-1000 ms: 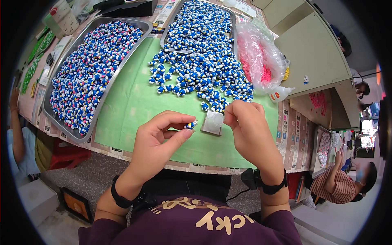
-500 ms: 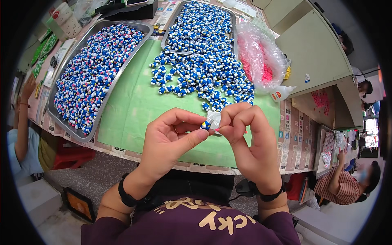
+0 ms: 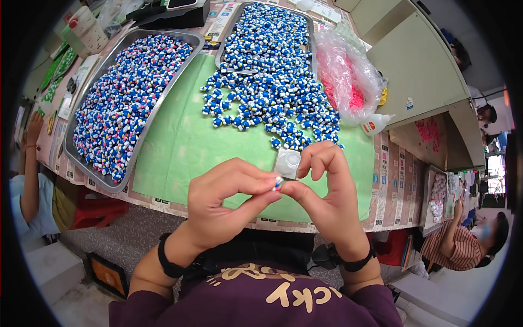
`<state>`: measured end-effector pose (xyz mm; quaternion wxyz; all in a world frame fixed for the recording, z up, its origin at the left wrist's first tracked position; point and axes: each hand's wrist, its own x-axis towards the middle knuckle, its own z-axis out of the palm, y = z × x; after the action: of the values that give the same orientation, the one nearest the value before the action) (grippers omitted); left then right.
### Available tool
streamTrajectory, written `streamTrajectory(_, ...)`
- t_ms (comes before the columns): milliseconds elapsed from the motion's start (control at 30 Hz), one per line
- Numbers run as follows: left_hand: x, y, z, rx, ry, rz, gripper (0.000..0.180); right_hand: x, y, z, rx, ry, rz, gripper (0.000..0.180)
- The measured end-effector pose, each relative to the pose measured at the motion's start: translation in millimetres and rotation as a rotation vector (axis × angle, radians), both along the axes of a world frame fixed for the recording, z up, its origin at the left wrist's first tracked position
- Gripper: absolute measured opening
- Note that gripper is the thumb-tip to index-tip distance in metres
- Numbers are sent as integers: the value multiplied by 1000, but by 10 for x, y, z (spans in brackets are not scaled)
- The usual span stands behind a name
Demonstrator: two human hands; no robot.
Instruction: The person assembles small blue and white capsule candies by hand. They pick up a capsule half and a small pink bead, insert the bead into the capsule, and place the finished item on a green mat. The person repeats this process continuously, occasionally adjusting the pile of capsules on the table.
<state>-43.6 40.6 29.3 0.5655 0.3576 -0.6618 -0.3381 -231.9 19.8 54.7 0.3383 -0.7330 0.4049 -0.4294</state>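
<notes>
My left hand (image 3: 229,199) pinches a tiny blue-and-white figure (image 3: 278,184) between thumb and fingertips, over the front of the green mat. The tip of my right thumb touches the figure from the other side. The remaining fingers of my right hand (image 3: 329,193) are curled and stand apart from the thumb, with nothing visible between them. Just beyond the fingertips is a small square block with a round clear-looking dish (image 3: 287,162). Several like figures (image 3: 272,111) lie in a loose heap behind it, spilling out of a metal tray (image 3: 219,56).
On the left stands a metal tray (image 3: 126,177) full of blue, white and pink figures. A plastic bag of pink pieces (image 3: 348,82) and a small white bottle (image 3: 376,124) are at the right, beside a pale cabinet (image 3: 419,71). Other people sit at both sides.
The right thumb has come up against the figure, and its index finger has lifted away from the thumb. The pink bit at the right fingertips no longer shows. The figure has turned.
</notes>
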Motion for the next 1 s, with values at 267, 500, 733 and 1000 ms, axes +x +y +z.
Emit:
streamTrajectory(267,1545,-73,-200,124,-436,668,11,-883,-119,-104,19,159,-329,24)
streamTrajectory(500,1109,-395,-51,116,-634,633,20,-977,-55,-267,69,277,-317,15)
streamTrajectory(733,570,-642,-376,34,-742,240,21,-1012,31,-379,91,363,-296,16)
streamTrajectory(1000,565,-575,-334,100,-581,300,16,-885,42,-486,85,405,-220,17)
